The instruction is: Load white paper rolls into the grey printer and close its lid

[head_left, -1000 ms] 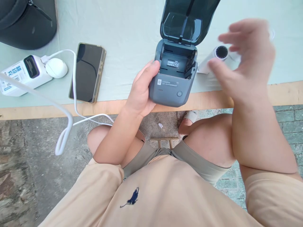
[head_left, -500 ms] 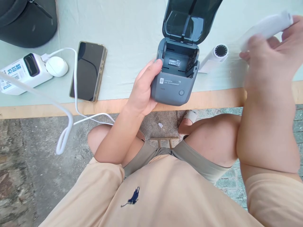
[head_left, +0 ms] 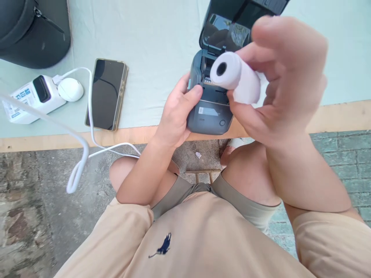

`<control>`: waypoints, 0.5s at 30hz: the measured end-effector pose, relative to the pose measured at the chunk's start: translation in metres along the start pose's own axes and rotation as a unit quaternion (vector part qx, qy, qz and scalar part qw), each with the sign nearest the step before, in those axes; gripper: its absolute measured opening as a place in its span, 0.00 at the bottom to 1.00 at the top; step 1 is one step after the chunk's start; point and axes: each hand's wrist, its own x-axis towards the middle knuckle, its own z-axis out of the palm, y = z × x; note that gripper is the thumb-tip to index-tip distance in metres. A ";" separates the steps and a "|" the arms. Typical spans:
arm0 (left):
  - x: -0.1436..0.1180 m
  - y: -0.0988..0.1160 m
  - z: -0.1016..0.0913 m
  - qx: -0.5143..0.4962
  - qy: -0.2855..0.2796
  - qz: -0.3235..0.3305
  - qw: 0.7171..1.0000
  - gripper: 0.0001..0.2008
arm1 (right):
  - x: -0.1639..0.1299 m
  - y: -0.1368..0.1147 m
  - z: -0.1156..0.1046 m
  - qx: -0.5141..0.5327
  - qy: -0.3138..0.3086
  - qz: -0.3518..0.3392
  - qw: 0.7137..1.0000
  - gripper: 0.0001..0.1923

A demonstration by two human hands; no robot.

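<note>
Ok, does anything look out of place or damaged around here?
Two small things: a pale scrap lies on the ground below the table edge, like stray litter, and a white cable loops loosely past that edge, where it might snag. I see no spill or damage.

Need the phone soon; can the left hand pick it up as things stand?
Probably not: the left hand holds the printer, and a white cable crosses part of the phone.

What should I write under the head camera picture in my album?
The left hand holds a gray printer, lid open; the right hand holds a white roll near it.
</note>
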 end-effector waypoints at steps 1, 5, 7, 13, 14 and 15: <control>0.000 0.000 0.000 0.004 -0.001 0.001 1.000 0.09 | 0.001 -0.001 0.001 -0.028 -0.073 -0.033 0.996 0.22; -0.002 -0.001 -0.002 -0.002 0.009 -0.010 1.000 0.13 | 0.007 0.009 0.000 -0.163 -0.170 -0.085 0.968 0.17; -0.002 -0.001 -0.003 -0.002 0.009 -0.016 1.000 0.14 | 0.009 0.014 0.000 -0.184 -0.178 -0.113 0.960 0.10; -0.002 0.000 -0.004 -0.056 0.006 -0.010 0.998 0.11 | -0.001 0.005 0.002 -0.183 -0.114 -0.225 0.950 0.02; -0.002 0.000 -0.004 -0.069 0.004 -0.006 0.998 0.11 | -0.003 0.002 0.003 -0.180 -0.124 -0.235 0.947 0.03; -0.002 0.001 -0.004 -0.075 0.003 -0.003 0.997 0.10 | -0.005 0.000 0.004 -0.177 -0.136 -0.245 0.943 0.04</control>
